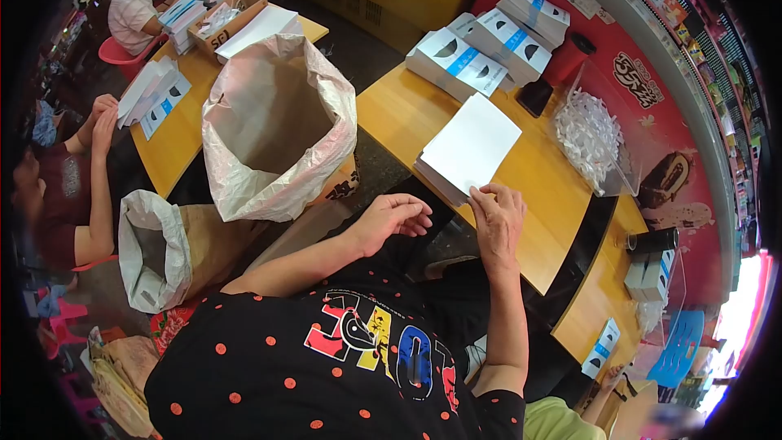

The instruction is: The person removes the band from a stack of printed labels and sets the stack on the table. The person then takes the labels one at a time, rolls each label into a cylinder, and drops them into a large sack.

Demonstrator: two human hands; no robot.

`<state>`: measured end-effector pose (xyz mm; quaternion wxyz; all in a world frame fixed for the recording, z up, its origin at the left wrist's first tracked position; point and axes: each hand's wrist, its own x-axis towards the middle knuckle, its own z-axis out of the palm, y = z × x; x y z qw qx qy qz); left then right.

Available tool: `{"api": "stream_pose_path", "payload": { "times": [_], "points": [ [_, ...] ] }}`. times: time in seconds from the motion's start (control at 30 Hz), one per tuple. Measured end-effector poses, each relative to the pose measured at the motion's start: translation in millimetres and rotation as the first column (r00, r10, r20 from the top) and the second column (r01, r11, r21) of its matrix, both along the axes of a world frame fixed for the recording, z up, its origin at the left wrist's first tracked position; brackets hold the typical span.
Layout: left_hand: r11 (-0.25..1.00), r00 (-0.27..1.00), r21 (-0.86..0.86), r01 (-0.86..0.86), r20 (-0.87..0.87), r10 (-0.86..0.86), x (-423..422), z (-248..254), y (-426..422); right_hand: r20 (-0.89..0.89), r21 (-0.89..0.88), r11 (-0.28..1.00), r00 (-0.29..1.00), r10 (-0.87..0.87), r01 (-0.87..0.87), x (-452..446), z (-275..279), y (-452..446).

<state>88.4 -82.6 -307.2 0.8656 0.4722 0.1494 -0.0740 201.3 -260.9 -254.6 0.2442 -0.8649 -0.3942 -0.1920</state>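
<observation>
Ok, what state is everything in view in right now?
White stack: no band visible
Left hand: empty, loosely curled
Right hand: pinching the white stack's near corner
Large sack: mouth open
Small sack: mouth open
Cardboard box: open, not empty
Blue-banded stacks: piled together
Phone: screen dark
White strips: heaped

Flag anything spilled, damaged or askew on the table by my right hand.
Nothing looks spilled or damaged. The blue-banded white paper bundles at the far end of the yellow wooden table lie at uneven angles, unlike the fairly even white paper stack at your right hand.
</observation>
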Motion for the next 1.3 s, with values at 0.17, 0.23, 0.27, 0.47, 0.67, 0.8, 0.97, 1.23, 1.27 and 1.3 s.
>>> {"api": "stream_pose_path", "payload": {
  "times": [0.17,0.23,0.27,0.47,0.67,0.8,0.97,1.23,1.27,1.3],
  "points": [
    [0.72,0.934,-0.615,0.32,0.079,-0.348,19,3,29,0.104,0.238,0.963,0.989,0.101,-0.123,-17,19,-25],
    [0.637,0.939,-0.694,0.335,0.193,-0.283,27,25,26,0.087,0.249,0.95,0.982,0.17,-0.186,-38,37,-41],
    [0.56,0.95,-0.77,0.306,0.212,-0.229,35,25,24,0.114,0.251,0.939,0.971,0.212,-0.234,-47,47,-45],
    [0.883,0.988,-0.454,0.12,0.141,-0.061,68,55,2,-0.277,0.377,0.92,0.935,0.223,-0.107,-61,53,-64],
    [0.9,0.828,0.421,0.113,0.462,-0.32,71,69,-5,-0.722,0.56,0.73,0.663,0.198,0.392,-48,52,-81],
    [0.65,0.523,0.751,-0.112,0.601,-0.604,79,75,-2,-0.713,0.687,0.529,0.601,0.36,0.499,-21,31,-79],
    [0.483,0.387,0.844,-0.234,0.537,-0.75,79,73,-2,-0.765,0.632,0.505,0.372,0.525,0.587,-8,6,-76],
    [0.748,0.888,0.63,-0.21,0.443,-0.124,51,69,-10,-0.605,0.75,0.433,0.783,0.146,0.499,-9,4,-66],
    [0.897,0.961,0.43,-0.105,0.277,-0.02,49,64,-9,-0.571,0.762,0.446,0.812,0.121,0.469,-10,3,-68],
    [0.971,0.989,0.226,0.079,0.105,-0.105,51,62,-4,-0.57,0.763,0.45,0.811,0.129,0.464,-11,3,-67]
  ]
}}
